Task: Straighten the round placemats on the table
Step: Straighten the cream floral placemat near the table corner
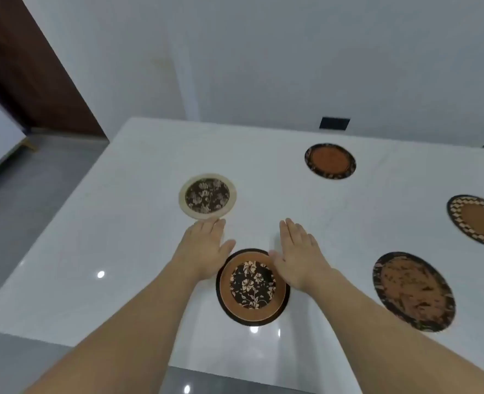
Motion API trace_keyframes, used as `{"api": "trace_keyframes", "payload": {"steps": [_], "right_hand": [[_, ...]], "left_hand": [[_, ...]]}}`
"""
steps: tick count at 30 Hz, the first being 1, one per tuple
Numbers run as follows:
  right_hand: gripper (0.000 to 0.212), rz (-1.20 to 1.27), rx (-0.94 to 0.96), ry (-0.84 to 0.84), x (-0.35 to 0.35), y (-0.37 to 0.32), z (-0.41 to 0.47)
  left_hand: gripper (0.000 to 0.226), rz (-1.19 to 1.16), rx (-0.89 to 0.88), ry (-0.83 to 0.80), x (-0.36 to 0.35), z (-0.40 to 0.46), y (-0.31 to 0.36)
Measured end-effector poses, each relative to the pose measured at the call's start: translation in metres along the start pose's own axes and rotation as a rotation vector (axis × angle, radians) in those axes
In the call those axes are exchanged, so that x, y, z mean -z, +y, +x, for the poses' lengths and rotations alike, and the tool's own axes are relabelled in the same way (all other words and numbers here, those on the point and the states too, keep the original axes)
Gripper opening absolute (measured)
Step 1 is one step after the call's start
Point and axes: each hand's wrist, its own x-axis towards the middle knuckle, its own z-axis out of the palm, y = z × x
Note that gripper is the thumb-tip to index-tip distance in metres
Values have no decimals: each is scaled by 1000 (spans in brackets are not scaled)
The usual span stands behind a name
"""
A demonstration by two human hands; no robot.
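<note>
Several round placemats lie on the white table (127,223). Nearest me is an orange mat with a dark floral centre (252,287). My left hand (205,245) is flat and open over its upper left edge, fingertips reaching the rim of a cream-rimmed floral mat (207,196). Over the upper right edge of the orange mat, my right hand (299,251) is also flat and open. Neither hand holds anything. Further right lie a dark mottled brown mat (413,291), a zigzag-rimmed mat (478,220) and an orange mat with a dark rim (330,160).
The table stands against a white wall with a dark socket (334,123) just above the far edge. Grey floor (22,200) lies to the left, with a dark wooden panel (22,66) behind it. The table's near edge runs below my forearms.
</note>
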Motion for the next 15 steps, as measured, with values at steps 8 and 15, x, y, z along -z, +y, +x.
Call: {"api": "trace_keyframes", "payload": {"steps": [8, 15], "right_hand": [[62, -99, -69, 326, -99, 11, 5], [45, -7, -48, 454, -96, 8, 1]], "left_hand": [[62, 86, -31, 196, -90, -10, -9], [59, 50, -30, 190, -86, -12, -6]]}}
